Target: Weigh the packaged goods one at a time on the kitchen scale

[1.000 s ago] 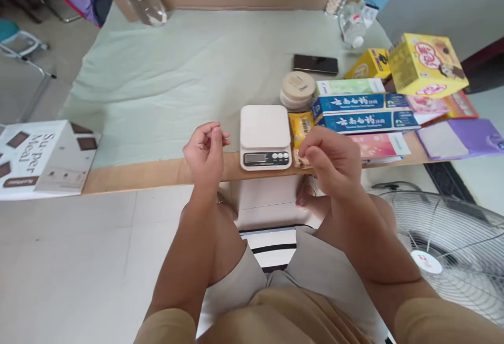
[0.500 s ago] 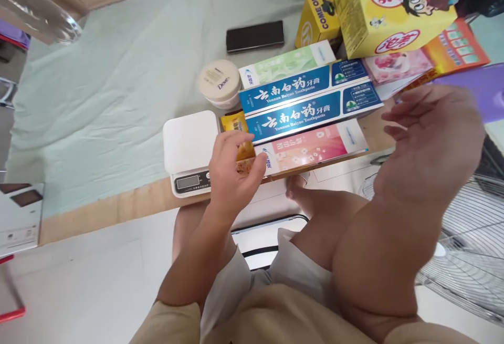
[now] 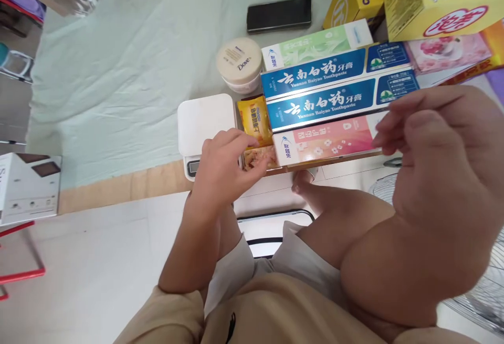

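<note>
Carton [image 3: 331, 142], pink, lies lengthwise left to right, right end farther, between half-open, seemingly empty hands [image 3: 218, 173].

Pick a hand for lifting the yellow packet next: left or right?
Left hand, probably: it is at the near edge of the yellow packet; the right hand is by the right end of the pink box.

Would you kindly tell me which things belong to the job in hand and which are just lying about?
Probably the job's, nearest left hand and right hand: scale, yellow packet, patterned packet, pink box.
Apparently lying about: phone, Dove tub, white box.
</note>
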`<action>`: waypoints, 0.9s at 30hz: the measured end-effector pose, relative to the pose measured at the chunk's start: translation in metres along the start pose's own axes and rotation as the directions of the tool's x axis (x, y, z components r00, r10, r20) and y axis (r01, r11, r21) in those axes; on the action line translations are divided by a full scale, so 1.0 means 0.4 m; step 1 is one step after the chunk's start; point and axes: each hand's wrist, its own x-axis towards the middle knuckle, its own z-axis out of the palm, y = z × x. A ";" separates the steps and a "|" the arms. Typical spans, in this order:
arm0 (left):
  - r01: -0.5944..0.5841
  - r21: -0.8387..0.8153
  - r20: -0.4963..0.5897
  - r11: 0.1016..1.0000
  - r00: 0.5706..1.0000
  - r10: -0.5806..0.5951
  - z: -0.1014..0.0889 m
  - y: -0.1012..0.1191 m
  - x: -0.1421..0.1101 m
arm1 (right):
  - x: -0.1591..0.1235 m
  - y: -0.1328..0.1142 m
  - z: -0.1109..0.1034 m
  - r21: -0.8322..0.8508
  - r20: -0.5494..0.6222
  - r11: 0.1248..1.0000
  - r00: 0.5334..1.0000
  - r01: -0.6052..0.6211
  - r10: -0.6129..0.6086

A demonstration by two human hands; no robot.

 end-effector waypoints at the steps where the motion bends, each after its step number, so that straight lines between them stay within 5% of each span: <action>1: 0.000 0.046 0.045 0.999 0.999 -0.002 -0.001 -0.001 -0.008 | -0.006 -0.025 0.007 -0.016 0.025 0.999 0.999 -0.031 0.031; 6: -0.019 0.162 0.177 0.987 0.984 -0.011 0.016 -0.009 -0.035 | -0.012 -0.066 0.024 -0.118 0.107 0.987 0.986 -0.112 0.125; 20: -0.022 0.137 0.244 0.990 0.970 -0.013 0.019 0.003 -0.054 | -0.029 -0.085 0.032 -0.064 0.145 0.994 0.985 -0.086 0.095; 27: -0.218 0.023 0.334 0.976 0.922 0.198 -0.072 -0.015 -0.105 | -0.047 -0.114 0.041 -0.028 0.206 0.999 0.978 -0.018 0.024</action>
